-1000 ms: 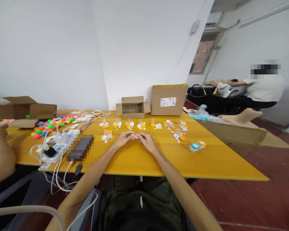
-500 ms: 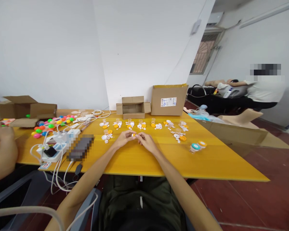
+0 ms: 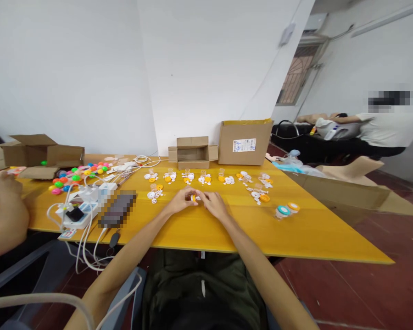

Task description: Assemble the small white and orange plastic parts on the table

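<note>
The person's left hand point(image 3: 183, 200) has its fingers clamped on a small, round, orange-and-white plastic piece point(image 3: 193, 198), held above the yellow wooden tabletop point(image 3: 306, 239), well in from the near edge. The right hand point(image 3: 215, 204) is at the piece's right side; whether its fingers are pressed together or a little apart cannot be told. Beyond both hands, loose white and orange plastic discs with clear cups form a row, ahead of a small open brown cardboard box point(image 3: 193, 153) and a large brown cardboard box point(image 3: 246, 145) near the wall. A white plastic power strip point(image 3: 76, 222) and a dark grey, flat rectangular device point(image 3: 120, 211) bound the left side. To the right, bare wood stretches from the right forearm to the slanting edge, interrupted by a teal-rimmed clear cup point(image 3: 282, 211) and an orange-rimmed one point(image 3: 293, 208) just beside it.
</note>
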A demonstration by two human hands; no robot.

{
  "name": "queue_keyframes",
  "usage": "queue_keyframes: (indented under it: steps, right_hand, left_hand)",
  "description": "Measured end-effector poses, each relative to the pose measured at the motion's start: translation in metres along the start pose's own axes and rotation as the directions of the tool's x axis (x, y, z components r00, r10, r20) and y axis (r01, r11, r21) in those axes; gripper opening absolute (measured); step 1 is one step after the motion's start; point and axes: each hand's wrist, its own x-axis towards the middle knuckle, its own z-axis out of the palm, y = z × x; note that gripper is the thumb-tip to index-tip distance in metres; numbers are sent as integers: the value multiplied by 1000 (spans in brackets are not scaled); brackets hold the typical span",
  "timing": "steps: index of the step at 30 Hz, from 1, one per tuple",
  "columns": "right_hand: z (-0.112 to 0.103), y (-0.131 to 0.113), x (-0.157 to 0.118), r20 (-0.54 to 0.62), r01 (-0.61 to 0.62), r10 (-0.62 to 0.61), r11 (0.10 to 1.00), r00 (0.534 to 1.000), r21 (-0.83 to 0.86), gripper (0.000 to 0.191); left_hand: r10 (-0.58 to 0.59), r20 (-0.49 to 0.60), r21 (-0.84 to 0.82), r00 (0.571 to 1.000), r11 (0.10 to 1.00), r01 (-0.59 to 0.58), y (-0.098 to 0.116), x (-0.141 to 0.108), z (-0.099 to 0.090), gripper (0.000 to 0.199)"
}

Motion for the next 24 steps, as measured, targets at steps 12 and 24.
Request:
queue_keyframes:
  steps: [12,24]
  right_hand:
    - [-1,-6,-5,10,6,-4,990,1000,-139,30]
    - [1,-6,-12,-2,29,-30,969,1000,-244,19]
  left_hand:
    - [84,14,203,996,975,-85,1,-2,4,30]
    - [111,12,295,994,949,-110,7,-8,11,24]
